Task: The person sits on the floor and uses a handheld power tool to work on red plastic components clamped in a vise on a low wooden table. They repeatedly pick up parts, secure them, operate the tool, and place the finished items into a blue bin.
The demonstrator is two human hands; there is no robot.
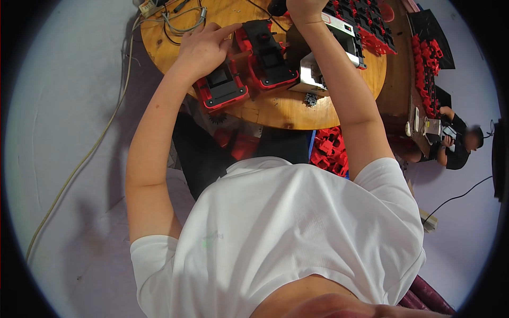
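My left hand [203, 51] lies over the far end of a red and black housing [221, 90] with a dark rectangular window. Its fingers are apart, and one stretches right to the corner of a second, longer red and black housing [269, 58]. That second housing has a round black knob near its far end. My right hand [307, 7] is at the top edge of the view, its fingers mostly cut off. Beside it shows a dark rounded object [277, 7]; whether the hand holds it is hidden. Under my right forearm stands a silver metal box [312, 74].
The round wooden table [254, 112] carries a looped grey cable [183, 26] and rows of red and black parts [366, 24]. Below its edge sits a heap of red parts [328, 151]. A person [457, 140] works at another table on the right.
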